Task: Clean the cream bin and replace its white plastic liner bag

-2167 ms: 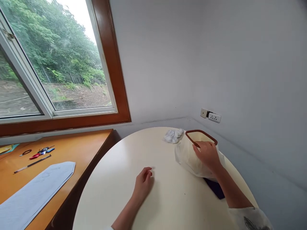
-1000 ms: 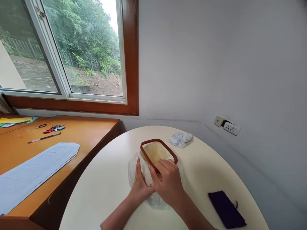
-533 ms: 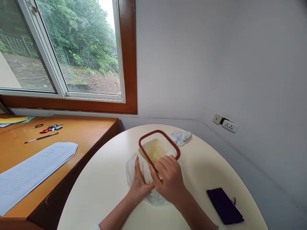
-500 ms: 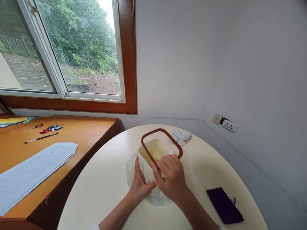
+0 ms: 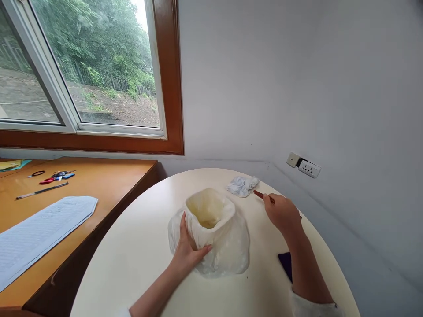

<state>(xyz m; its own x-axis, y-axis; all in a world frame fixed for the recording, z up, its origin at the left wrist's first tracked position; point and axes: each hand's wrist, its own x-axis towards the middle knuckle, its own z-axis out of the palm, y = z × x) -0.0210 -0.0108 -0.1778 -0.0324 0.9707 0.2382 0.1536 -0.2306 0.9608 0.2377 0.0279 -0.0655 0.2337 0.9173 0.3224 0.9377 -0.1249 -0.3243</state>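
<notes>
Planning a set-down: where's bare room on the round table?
Left: table between bin, left arm and the edge by the desk. Near: between left arm and right arm, bar a speck. Far: narrow strip behind bin, left of white wad. Crowded: right, where right hand holds brown rim near the wad and right arm partly covers purple cloth.

This looks like the corner of an office or a study, though whether in a home or a workplace cannot be told. A wooden desk (image 5: 114, 178) bears written papers (image 5: 49, 233) and a pen (image 5: 42, 191), beside a round table (image 5: 142, 233), a plain wall (image 5: 228, 79) and a wood-framed window (image 5: 95, 53).
</notes>
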